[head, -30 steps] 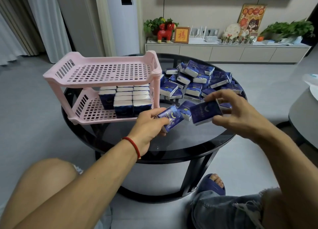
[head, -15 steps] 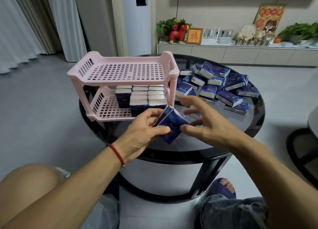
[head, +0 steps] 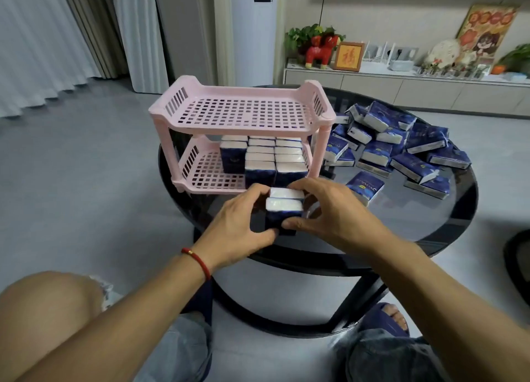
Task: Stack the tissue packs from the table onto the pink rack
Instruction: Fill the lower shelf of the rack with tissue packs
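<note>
Two dark blue tissue packs (head: 284,209) stand upright side by side, white ends up, pressed together between my left hand (head: 243,224) and my right hand (head: 327,212). They are just in front of the pink rack (head: 243,112) on the round black glass table (head: 401,224). The rack's lower shelf (head: 206,175) holds several upright packs in rows on its right side. Its top shelf is bare. A heap of loose packs (head: 395,140) lies on the table right of the rack, and one single pack (head: 364,186) lies nearer my right hand.
A low white cabinet (head: 401,83) with a red toy horse, a framed picture and plants runs along the far wall. Curtains hang at the left. My knees and a blue slipper (head: 384,321) are below the table's edge. A dark stool edge (head: 516,267) shows at right.
My right hand brought its pack over to the one in my left hand. Both packs now stand together upright in front of the rack, and the view has shifted left.
</note>
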